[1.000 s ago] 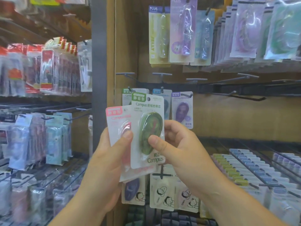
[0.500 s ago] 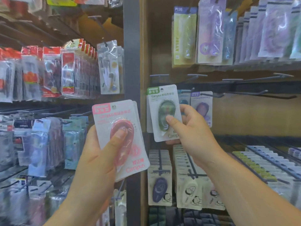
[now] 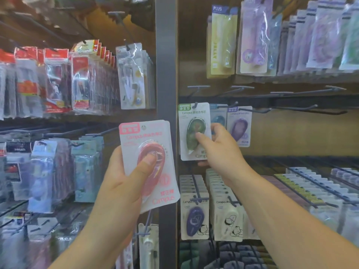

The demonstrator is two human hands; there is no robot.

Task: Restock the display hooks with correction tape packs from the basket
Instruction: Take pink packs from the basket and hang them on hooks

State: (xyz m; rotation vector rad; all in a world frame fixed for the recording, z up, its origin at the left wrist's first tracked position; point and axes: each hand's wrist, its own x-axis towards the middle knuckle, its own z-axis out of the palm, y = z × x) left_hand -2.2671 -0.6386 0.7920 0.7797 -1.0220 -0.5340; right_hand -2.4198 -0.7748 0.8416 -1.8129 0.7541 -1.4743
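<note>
My left hand (image 3: 124, 183) grips a small stack of pink correction tape packs (image 3: 147, 158), thumb pressed on the front blister. My right hand (image 3: 219, 150) pinches a green correction tape pack (image 3: 192, 131) at its lower right, holding it up at the leftmost display hook (image 3: 195, 104) of the middle row. The pack's top hole sits at the hook tip. Beside it hang a blue pack (image 3: 218, 115) and a purple pack (image 3: 240, 127). No basket is in view.
A grey upright post (image 3: 166, 74) splits the shelving. Bare hooks (image 3: 303, 110) jut out to the right of the purple pack. Full rows of packs (image 3: 196, 210) hang below, pen-style tapes (image 3: 223, 41) above, red-carded goods (image 3: 58, 80) on the left.
My right hand carried the green pack away from the pink stack, up and right to the leftmost hook. My left hand with the pink packs drifted left and lower.
</note>
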